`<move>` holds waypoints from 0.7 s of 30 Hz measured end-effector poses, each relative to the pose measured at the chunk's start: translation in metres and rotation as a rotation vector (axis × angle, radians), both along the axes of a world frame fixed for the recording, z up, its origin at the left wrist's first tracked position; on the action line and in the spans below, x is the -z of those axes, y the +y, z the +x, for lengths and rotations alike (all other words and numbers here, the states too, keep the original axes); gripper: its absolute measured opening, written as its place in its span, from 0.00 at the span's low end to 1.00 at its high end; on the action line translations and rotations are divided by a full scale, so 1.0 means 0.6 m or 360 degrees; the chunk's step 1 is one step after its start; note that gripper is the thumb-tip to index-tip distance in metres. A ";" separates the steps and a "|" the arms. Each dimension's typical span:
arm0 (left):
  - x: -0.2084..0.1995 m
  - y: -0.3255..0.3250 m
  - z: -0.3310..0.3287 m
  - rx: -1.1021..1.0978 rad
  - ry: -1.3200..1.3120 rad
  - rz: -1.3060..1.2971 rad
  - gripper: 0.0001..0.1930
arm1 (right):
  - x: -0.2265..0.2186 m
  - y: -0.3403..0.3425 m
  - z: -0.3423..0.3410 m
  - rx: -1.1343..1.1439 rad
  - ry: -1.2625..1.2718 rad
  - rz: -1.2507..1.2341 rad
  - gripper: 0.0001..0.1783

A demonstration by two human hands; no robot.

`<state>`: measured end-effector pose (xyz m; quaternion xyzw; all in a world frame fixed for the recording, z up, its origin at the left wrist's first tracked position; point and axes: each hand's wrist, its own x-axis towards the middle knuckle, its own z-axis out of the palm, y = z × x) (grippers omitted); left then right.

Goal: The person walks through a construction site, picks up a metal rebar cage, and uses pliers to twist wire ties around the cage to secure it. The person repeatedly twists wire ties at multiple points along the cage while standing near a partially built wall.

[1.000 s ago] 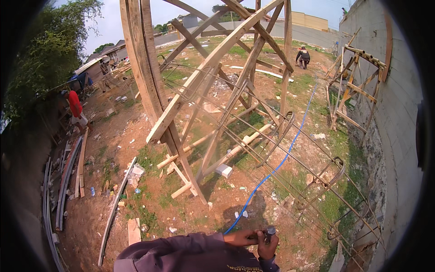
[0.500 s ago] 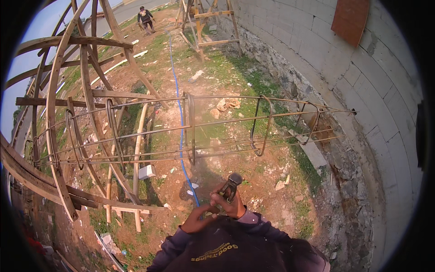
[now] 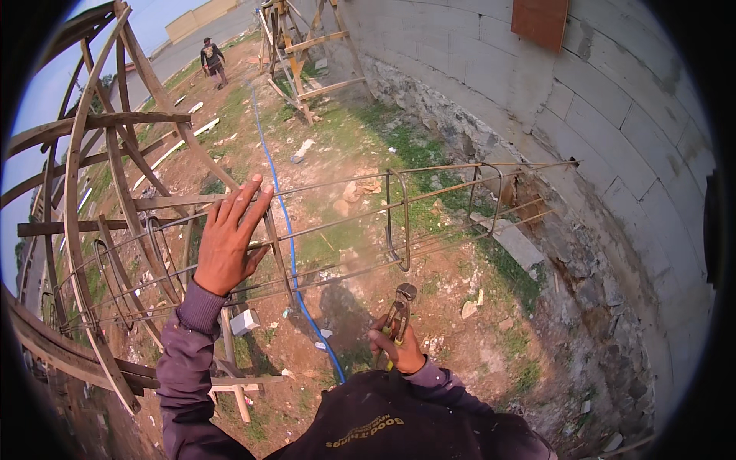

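A long cage of steel reinforcing bars (image 3: 337,179) runs crosswise in front of me, with bent stirrups (image 3: 389,222) spaced along it. My left hand (image 3: 230,238) is raised at the left half of the cage, fingers stretched out, beside one stirrup (image 3: 280,257). Its thumb points toward that stirrup; whether the hand touches the steel I cannot tell. Close to my body, my right hand (image 3: 402,353) grips a pair of pincers (image 3: 405,294) with yellow-green handles, jaws pointing up and away. The pincers are apart from the cage.
A wooden pole scaffold (image 3: 115,153) stands at the left, around the cage's far-left end. A grey block wall (image 3: 606,100) rises at the right. A blue hose (image 3: 307,313) crosses the ground under the cage. A white block (image 3: 244,322) lies nearby. Another person (image 3: 212,61) stands far off.
My left hand has left the right hand and reached up and left to the cage, fingers opening. The pincers now point more upright. The view has shifted; the distant person now stands more upright.
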<state>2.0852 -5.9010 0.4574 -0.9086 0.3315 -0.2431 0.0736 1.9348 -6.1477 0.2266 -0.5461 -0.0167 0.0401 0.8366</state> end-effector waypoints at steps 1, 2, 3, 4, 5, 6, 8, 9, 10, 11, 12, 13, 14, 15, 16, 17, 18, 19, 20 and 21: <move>-0.007 -0.003 0.011 0.0062 0.0086 0.0033 0.49 | -0.001 -0.002 -0.002 0.0000 0.0019 -0.0006 0.07; -0.013 -0.001 0.019 0.0111 0.0166 0.0071 0.50 | -0.003 -0.002 -0.005 -0.0006 -0.0004 -0.0024 0.08; -0.016 0.002 0.025 0.0121 0.0194 0.0068 0.49 | -0.004 -0.004 -0.006 -0.0037 -0.0059 -0.0028 0.09; -0.017 0.006 0.032 0.0115 0.0217 0.0065 0.48 | -0.005 -0.003 -0.009 0.0002 -0.0036 -0.0045 0.07; -0.020 0.013 0.037 0.0079 0.0270 0.0074 0.47 | -0.007 -0.003 -0.008 0.0012 -0.0013 -0.0071 0.07; -0.023 0.021 0.044 0.0179 0.0206 0.0030 0.43 | -0.008 -0.003 -0.009 0.0005 -0.0011 -0.0094 0.07; -0.028 0.033 0.058 0.0216 0.0245 -0.0032 0.41 | -0.013 -0.004 -0.004 0.0000 -0.0021 -0.0149 0.06; -0.032 0.039 0.063 0.0220 0.0283 -0.0069 0.39 | -0.016 -0.004 -0.001 0.0001 -0.0030 -0.0182 0.07; -0.035 0.042 0.067 0.0227 0.0207 -0.0080 0.36 | -0.022 -0.005 0.003 0.0014 -0.0028 -0.0230 0.07; -0.041 0.045 0.070 0.0180 0.0195 -0.0065 0.36 | -0.029 -0.006 0.008 0.0028 -0.0080 -0.0249 0.08; -0.047 0.047 0.073 0.0163 0.0189 -0.0068 0.35 | -0.038 -0.006 0.013 0.0053 -0.0119 -0.0282 0.08; -0.055 0.047 0.074 0.0174 0.0176 -0.0086 0.34 | -0.048 -0.007 0.018 0.0084 -0.0153 -0.0338 0.09; -0.062 0.047 0.075 0.0234 0.0139 -0.0143 0.32 | -0.060 -0.008 0.023 0.0084 -0.0188 -0.0424 0.10; -0.070 0.046 0.077 0.0230 0.0162 -0.0162 0.30 | -0.073 -0.007 0.028 0.0117 -0.0217 -0.0453 0.10; -0.077 0.046 0.078 0.0265 0.0172 -0.0192 0.29 | -0.087 -0.005 0.034 0.0160 -0.0254 -0.0503 0.10; -0.082 0.045 0.080 0.0302 0.0183 -0.0221 0.27 | -0.101 -0.003 0.039 0.0210 -0.0294 -0.0575 0.11; -0.085 0.045 0.081 0.0325 0.0199 -0.0255 0.25 | -0.115 0.001 0.044 0.0271 -0.0359 -0.0633 0.11; -0.086 0.046 0.082 0.0348 0.0216 -0.0289 0.23 | -0.128 0.005 0.050 0.0325 -0.0411 -0.0678 0.11; -0.084 0.046 0.084 0.0395 0.0244 -0.0332 0.22 | -0.141 0.011 0.055 0.0379 -0.0462 -0.0723 0.11; -0.080 0.048 0.084 0.0374 0.0263 -0.0327 0.21 | -0.154 0.019 0.058 0.0435 -0.0510 -0.0768 0.11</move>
